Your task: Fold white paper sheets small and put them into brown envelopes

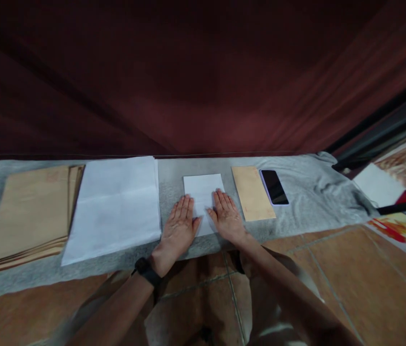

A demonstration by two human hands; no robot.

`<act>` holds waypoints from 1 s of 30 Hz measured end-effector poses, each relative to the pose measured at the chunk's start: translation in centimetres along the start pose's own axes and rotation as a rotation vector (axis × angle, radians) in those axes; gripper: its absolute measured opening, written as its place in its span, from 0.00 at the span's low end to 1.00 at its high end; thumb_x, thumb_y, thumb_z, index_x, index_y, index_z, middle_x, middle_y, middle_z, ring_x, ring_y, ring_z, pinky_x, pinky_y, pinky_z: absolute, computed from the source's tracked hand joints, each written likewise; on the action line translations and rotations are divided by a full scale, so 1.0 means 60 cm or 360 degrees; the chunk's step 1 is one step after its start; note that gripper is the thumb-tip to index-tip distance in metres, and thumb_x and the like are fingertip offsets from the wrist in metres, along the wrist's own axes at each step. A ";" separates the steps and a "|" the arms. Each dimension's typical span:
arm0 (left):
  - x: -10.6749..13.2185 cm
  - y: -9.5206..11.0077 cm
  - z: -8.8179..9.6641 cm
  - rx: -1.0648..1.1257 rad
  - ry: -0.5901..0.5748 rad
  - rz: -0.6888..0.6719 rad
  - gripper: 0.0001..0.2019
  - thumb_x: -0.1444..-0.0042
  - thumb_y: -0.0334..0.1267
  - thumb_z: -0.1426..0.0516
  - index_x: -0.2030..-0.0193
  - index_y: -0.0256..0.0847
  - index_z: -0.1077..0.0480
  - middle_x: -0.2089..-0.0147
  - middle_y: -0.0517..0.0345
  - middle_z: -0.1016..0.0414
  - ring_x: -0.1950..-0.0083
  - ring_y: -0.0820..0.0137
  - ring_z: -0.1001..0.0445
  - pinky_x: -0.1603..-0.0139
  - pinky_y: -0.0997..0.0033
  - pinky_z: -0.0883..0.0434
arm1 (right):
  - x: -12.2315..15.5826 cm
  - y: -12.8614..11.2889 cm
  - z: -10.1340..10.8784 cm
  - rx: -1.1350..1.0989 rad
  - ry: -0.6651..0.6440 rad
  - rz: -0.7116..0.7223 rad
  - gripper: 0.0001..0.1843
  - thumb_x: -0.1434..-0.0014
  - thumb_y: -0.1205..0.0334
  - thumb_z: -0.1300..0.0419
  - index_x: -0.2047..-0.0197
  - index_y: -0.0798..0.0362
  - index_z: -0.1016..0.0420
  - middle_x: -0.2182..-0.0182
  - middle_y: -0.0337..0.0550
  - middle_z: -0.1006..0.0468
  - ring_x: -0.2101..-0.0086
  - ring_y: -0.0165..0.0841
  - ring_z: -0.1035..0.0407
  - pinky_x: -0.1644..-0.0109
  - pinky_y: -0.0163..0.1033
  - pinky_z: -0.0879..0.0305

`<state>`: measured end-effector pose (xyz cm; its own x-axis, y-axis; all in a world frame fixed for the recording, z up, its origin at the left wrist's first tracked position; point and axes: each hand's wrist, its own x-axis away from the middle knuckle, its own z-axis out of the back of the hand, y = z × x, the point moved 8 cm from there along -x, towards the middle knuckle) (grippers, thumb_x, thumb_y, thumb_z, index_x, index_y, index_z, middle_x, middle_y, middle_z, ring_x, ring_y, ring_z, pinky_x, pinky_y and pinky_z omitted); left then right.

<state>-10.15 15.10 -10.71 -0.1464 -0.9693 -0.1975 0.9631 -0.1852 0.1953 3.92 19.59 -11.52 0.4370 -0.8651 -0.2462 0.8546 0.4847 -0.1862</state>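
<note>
A small white sheet of paper, apparently folded, lies flat on the grey cloth in front of me. My left hand rests flat along its left side, fingers stretched out and pointing away from me. Over its right side lies my right hand, also flat with the fingers extended. Both palms face down, and each hand covers part of the paper. Just right of my right hand is a brown envelope. To the left of my left hand lies a stack of large white paper sheets with a faint crease across.
A stack of brown envelopes sits at the far left. A phone with a purple edge lies beside the single envelope. Grey cloth covers the narrow surface, backed by a dark red curtain. Tiled floor shows below.
</note>
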 end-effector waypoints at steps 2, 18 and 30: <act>-0.002 -0.005 0.002 -0.0025 0.0021 0.0021 0.31 0.30 0.44 0.55 0.29 0.21 0.43 0.26 0.31 0.44 0.23 0.51 0.48 0.24 0.47 0.46 | 0.002 0.004 0.000 0.0019 0.0025 -0.0020 0.34 0.26 0.51 0.52 0.27 0.66 0.46 0.28 0.59 0.44 0.30 0.45 0.48 0.28 0.53 0.49; -0.104 0.040 -0.038 0.0074 -0.0065 -0.0049 0.29 0.29 0.43 0.60 0.27 0.29 0.44 0.23 0.43 0.47 0.22 0.59 0.52 0.22 0.52 0.53 | -0.009 -0.004 0.001 0.0052 -0.0027 -0.0205 0.29 0.27 0.59 0.54 0.28 0.67 0.42 0.29 0.58 0.43 0.30 0.46 0.47 0.27 0.53 0.52; -0.126 -0.005 -0.037 -0.0034 0.0063 0.0065 0.29 0.31 0.39 0.59 0.27 0.29 0.44 0.24 0.39 0.47 0.22 0.55 0.51 0.24 0.48 0.52 | -0.063 -0.017 0.000 -0.0217 -0.0014 -0.0158 0.28 0.25 0.55 0.57 0.29 0.58 0.39 0.28 0.48 0.42 0.29 0.39 0.48 0.26 0.48 0.51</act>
<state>-8.85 22.86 -11.38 -0.0982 -0.9687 -0.2280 0.9728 -0.1417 0.1833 1.38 22.37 -10.37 0.3554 -0.9104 -0.2119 0.8480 0.4094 -0.3367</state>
